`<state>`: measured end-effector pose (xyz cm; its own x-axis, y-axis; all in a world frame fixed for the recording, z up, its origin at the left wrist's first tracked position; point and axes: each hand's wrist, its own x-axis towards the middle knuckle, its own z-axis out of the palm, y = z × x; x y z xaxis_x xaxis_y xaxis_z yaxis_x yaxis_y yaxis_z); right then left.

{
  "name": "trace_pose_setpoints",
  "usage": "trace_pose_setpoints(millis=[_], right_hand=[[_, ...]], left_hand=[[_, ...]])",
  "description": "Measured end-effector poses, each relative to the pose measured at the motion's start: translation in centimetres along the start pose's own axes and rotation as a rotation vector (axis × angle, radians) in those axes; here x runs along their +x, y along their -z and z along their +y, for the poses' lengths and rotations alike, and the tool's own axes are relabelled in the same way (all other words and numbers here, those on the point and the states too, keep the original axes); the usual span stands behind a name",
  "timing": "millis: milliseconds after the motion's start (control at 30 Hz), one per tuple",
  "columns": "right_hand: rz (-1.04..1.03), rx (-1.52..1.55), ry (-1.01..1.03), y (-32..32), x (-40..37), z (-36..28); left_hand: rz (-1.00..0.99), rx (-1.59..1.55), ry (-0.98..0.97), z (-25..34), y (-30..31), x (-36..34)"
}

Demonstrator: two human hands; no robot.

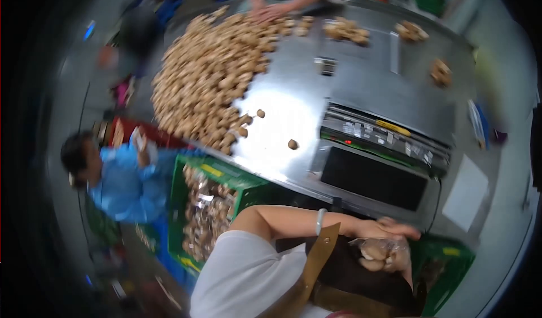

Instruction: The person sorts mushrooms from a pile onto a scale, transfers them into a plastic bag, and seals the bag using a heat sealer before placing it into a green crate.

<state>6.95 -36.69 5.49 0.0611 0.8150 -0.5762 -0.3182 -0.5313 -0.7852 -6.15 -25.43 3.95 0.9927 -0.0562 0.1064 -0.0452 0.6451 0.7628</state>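
The left hand (pixel 389 227) lies over the top of a clear bag (pixel 375 254) of brown mushrooms, its fingers stretched out and close together; whether they pinch the plastic I cannot tell. The right hand (pixel 403 257), blurred, is wrapped around the bag's side. The bag is in front of the dark apron (pixel 361 278), near a green crate (pixel 443 273). On the metal bench (pixel 282 101) are a large mushroom heap (pixel 209 81) and a black pad (pixel 372 178). Another person's hands (pixel 271 13) touch the heap's far edge.

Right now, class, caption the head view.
Left hand over bagged mushrooms in right hand, beside a metal table bearing a mushroom heap.
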Motion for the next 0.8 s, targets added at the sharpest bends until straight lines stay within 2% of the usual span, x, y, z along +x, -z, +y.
trace_pose_setpoints(millis=[33,100,133,167,200,267,300,333,367,400,433,467,533,567,600,667,700,733,767,800], right_hand=[[0.024,-0.44,0.054,1.1,1.5,-1.0],[-0.002,-0.221,0.066,1.0,0.9,-4.1],[-0.023,0.106,0.039,-0.4,0.0,-6.1],[-0.191,-0.181,0.077,0.0,-0.3,-5.9],[-0.37,-0.295,0.199,-1.3,1.0,-7.1],[-0.315,-0.463,0.132,-3.8,3.9,-7.2],[-0.327,-0.366,0.128,-5.0,5.8,-7.1],[-0.336,-0.265,0.122,-6.6,7.7,-7.0],[-0.315,-0.266,0.145,-8.8,9.3,-7.2],[-0.303,-0.362,0.252,-11.5,10.8,-7.0],[-0.344,-0.248,0.251,-14.9,11.3,-6.8],[-0.429,-0.357,0.313,-17.7,12.0,-6.3],[-0.761,-0.434,0.3,-23.4,12.2,-5.0],[-0.856,-0.542,0.455,-25.1,12.7,-3.4],[-0.941,-0.689,0.512,-27.1,12.3,-4.1],[-1.042,-0.73,0.61,-29.5,11.5,-5.4],[-1.022,-0.745,0.648,-29.9,11.3,-5.6],[-1.007,-0.772,0.598,-29.7,11.7,-5.4],[-0.991,-0.797,0.547,-28.9,12.3,-4.9],[-0.974,-0.821,0.496,-27.9,12.9,-4.3]], left_hand=[[-0.021,-0.298,0.118,1.2,-0.4,-2.5],[0.131,-0.387,0.041,-0.4,0.7,-4.3],[0.19,-0.445,0.01,0.0,0.6,-5.1],[0.295,-0.317,-0.02,0.5,0.5,-6.2],[0.427,-0.302,-0.132,0.4,0.2,-7.6],[0.688,-0.258,-0.37,-0.7,0.5,-10.0],[0.873,-0.428,-0.51,-2.5,1.1,-10.9],[0.88,-0.649,-0.627,0.0,0.7,-12.8],[0.803,-0.91,-0.757,-2.0,2.3,-15.2],[0.824,-0.801,-0.881,0.5,0.3,-17.6],[0.802,-0.645,-0.994,0.5,-0.1,-19.8],[1.036,-0.435,-0.968,1.6,-1.5,-21.3],[1.732,0.202,-0.728,1.8,-2.1,-24.0],[1.74,0.08,-0.858,2.5,-2.9,-26.5],[1.737,-0.039,-0.989,3.2,-4.0,-29.7],[1.835,-0.16,-1.265,0.3,-3.7,-37.9],[1.917,-0.171,-1.311,1.3,-5.5,-41.2],[2.183,0.079,-1.242,0.6,-6.0,-45.1],[2.305,0.083,-1.208,-2.5,-5.6,-50.5],[2.527,-0.031,-1.148,-3.0,-5.9,-53.5]])
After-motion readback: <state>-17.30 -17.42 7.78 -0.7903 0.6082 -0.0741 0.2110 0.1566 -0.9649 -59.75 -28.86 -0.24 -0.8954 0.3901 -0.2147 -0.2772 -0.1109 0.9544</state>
